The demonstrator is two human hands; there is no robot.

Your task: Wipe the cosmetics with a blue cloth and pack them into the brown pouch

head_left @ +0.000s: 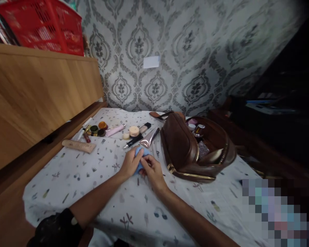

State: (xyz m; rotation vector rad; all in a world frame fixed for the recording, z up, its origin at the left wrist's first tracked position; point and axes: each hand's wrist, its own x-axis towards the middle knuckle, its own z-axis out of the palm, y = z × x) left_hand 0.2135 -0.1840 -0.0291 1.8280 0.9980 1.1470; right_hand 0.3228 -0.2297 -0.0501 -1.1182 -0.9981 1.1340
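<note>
At the near middle of the counter (98,187), spread with a white printed cover, the left hand (131,163) curls round a crumpled blue cloth (138,168); the right hand (152,170) pinches its right side, fingers bent; whether anything sits inside the cloth is hidden; just right stands an unzipped brown bag (179,145) with small items in it; far left lies a beige tube (78,146); just beyond the hands lie a shiny tube (148,138) and a black tube (134,140); farther still, a round jar (134,131) and a pink tube (115,130); a patterned wall (175,82) rises behind.
</note>
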